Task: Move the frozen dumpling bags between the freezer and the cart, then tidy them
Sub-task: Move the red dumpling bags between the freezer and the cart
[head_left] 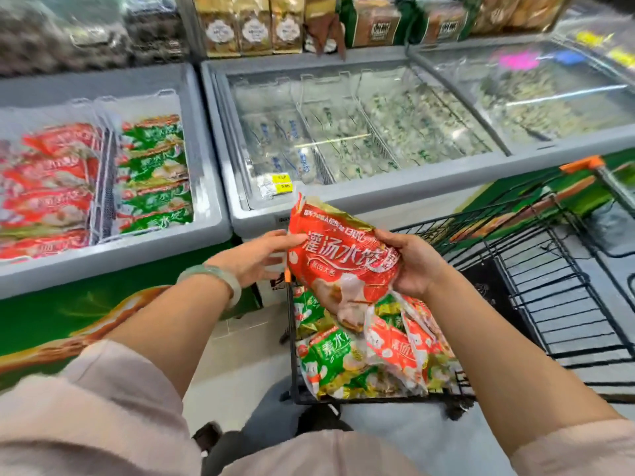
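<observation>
A red dumpling bag (pixel 338 259) hangs above the black wire cart (pixel 549 304). My right hand (pixel 414 262) grips its right edge, fingers curled round it. At the bag's left edge my left hand (pixel 261 255) touches it with straight fingers. Several red and green dumpling bags (pixel 360 359) lie heaped in the near end of the cart. The open freezer (pixel 206 187) at the left holds rows of red bags (pixel 48 187) and green bags (pixel 154 176), split by a wire divider.
A second freezer (pixel 343 132) with sliding glass lids stands behind the cart, and a third (pixel 549 94) lies to its right. Shelves of boxed goods (pixel 254 25) run above them. Another person's hand (pixel 326 32) reaches down at the back. The cart's orange handle end (pixel 580 164) is at the right.
</observation>
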Demonstrator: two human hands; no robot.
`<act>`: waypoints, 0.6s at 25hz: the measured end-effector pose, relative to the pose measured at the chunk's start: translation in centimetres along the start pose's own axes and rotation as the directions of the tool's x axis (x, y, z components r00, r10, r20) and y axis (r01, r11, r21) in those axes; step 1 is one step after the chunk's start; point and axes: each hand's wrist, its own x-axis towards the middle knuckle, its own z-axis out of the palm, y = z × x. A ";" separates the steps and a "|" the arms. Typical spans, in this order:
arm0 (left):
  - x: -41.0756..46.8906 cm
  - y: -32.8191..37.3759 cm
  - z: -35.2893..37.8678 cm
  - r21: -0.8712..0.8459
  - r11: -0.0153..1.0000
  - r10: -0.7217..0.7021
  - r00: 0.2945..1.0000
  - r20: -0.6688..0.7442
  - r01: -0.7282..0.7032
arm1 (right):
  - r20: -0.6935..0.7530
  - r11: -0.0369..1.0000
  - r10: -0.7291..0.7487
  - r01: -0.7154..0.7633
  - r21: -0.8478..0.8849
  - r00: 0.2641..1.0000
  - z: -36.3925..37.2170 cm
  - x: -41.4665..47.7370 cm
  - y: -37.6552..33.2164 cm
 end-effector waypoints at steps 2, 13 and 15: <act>-1.3 0.1 -1.5 0.012 1.000 0.005 1.000 0.017 -0.005 | 0.037 1.000 -0.007 0.007 0.018 0.999 2.4 -0.3 0.2; -14.2 -6.0 -16.0 -0.434 0.895 -0.005 0.969 -0.246 -0.106 | 0.214 0.981 0.070 -0.028 -0.191 0.974 23.3 1.5 9.1; -17.0 -7.1 -20.1 -0.533 0.834 -0.019 0.958 -0.286 -0.143 | 0.232 0.984 0.063 -0.021 -0.179 0.971 27.9 1.9 10.8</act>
